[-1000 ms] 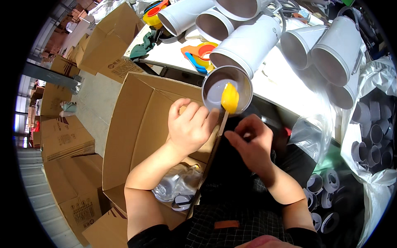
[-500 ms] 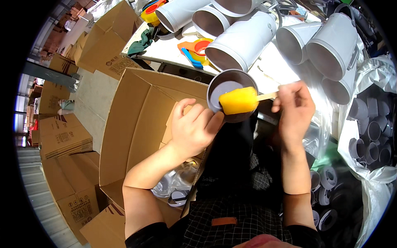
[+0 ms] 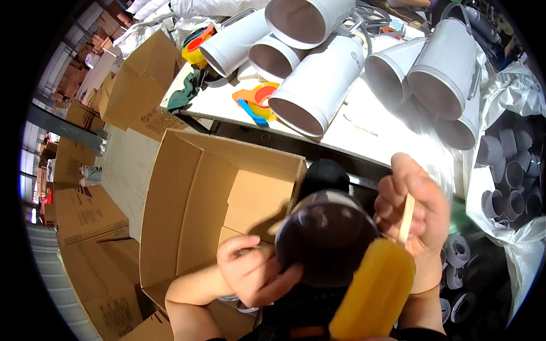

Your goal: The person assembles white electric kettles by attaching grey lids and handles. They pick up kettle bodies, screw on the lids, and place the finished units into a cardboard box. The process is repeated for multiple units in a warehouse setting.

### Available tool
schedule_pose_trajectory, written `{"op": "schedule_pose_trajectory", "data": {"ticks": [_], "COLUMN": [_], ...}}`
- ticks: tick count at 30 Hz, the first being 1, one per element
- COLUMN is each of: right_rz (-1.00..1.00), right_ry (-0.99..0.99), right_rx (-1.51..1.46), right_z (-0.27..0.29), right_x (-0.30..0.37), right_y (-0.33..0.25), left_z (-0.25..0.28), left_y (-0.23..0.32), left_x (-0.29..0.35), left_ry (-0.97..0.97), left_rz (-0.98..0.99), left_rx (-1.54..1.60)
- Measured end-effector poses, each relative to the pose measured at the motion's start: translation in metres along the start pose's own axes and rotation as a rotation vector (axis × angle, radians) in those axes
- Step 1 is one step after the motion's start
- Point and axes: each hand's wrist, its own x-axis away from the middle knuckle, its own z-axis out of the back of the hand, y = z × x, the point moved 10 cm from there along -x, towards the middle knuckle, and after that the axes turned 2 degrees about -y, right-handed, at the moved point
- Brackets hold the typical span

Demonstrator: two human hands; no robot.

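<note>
My left hand (image 3: 250, 270) is closed on the side of a dark, round, cup-like container (image 3: 324, 233), its open mouth turned up towards me. Just right of it, my right hand (image 3: 418, 210) pinches the thin wooden stick of a yellow ice pop (image 3: 372, 292). The ice pop hangs slantwise, close to me and partly in front of the container's right side. Beneath my left forearm stands an open cardboard box (image 3: 181, 187); what lies at its near end is mostly hidden.
Several large grey cylindrical jugs (image 3: 315, 85) lie on the white table (image 3: 364, 133). Near its left edge are tape dispensers (image 3: 256, 102) and a dark green cloth (image 3: 185, 94). White bags with grey parts (image 3: 515, 173) stand at right. More cardboard boxes (image 3: 91, 204) line the left.
Both hands have come nearer to me, with the container and the ice pop. The ice pop has swung from lying across the container's mouth to hanging downwards. The view has shifted slightly.
</note>
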Motion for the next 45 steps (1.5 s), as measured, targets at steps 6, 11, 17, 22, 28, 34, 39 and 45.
{"op": "schedule_pose_trajectory", "data": {"ticks": [6, 11, 17, 22, 28, 34, 39, 45], "right_rz": [-0.081, -0.113, -0.123, 0.007, 0.308, 0.325, 0.184, 0.100], "right_ry": [0.027, 0.071, 0.033, 0.009, 0.159, 0.241, 0.251, 0.242], "right_rx": [-0.031, 0.046, -0.019, 0.117, 0.991, 0.945, 0.858, 0.809], "right_z": [-0.007, 0.000, 0.003, 0.004, 0.006, 0.045, 0.069, 0.101], "right_x": [0.000, -0.007, -0.016, -0.028, -0.035, -0.083, -0.126, -0.136], "right_y": [0.010, 0.011, 0.016, 0.007, -0.001, -0.005, 0.020, 0.032], "left_z": [0.008, 0.007, 0.008, 0.009, -0.023, -0.034, -0.054, -0.065], "left_y": [0.004, 0.001, -0.007, -0.020, -0.087, -0.154, -0.170, -0.228], "left_x": [0.004, 0.008, 0.010, 0.008, 0.022, 0.021, 0.019, 0.049], "left_ry": [-0.015, -0.028, -0.019, -0.009, 0.001, -0.037, -0.058, -0.019], "left_rz": [-0.042, -0.059, -0.039, 0.007, 0.295, 0.406, 0.430, 0.636], "left_rx": [-0.019, -0.024, -0.033, -0.039, -0.073, -0.129, -0.090, -0.102]}}
